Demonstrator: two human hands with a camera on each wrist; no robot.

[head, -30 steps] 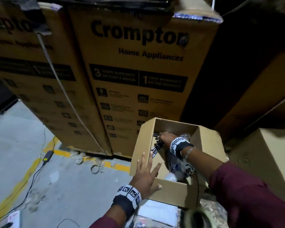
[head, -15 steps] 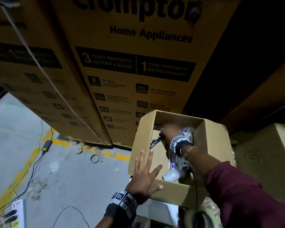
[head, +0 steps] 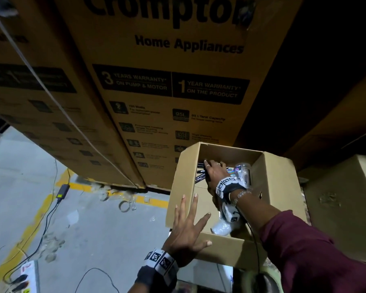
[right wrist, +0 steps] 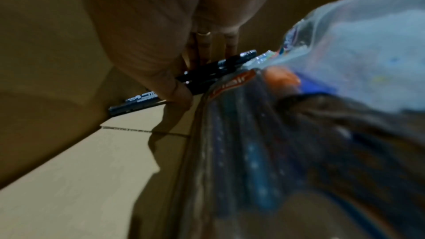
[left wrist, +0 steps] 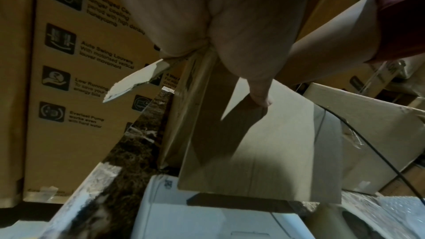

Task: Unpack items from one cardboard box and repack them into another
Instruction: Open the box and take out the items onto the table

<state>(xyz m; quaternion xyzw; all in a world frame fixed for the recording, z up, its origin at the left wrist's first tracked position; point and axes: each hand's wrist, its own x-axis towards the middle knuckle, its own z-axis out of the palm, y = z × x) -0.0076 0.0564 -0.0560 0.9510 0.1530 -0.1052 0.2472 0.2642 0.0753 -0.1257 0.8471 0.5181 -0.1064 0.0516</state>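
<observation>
Right hand (head: 215, 173) now deeper in open brown cardboard box (head: 183, 176), grip clamped on black pens (right wrist: 200, 77); placement underway. Left hand (head: 186, 231) stays splayed, bracing box wall.

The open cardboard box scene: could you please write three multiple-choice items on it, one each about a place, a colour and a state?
1. Where is the right hand?
A. inside the open cardboard box
B. on the floor
C. on the yellow line

2. What colour are the pens under that hand?
A. red
B. black
C. white

3. How is the left hand set?
A. a fist
B. fingers spread, against the box's outer wall
C. gripping a cable

Answers: 1 A, the head view shows it reaching past the rim; 2 B, the right wrist view shows dark barrels; 3 B, the fingers are straight.
</observation>
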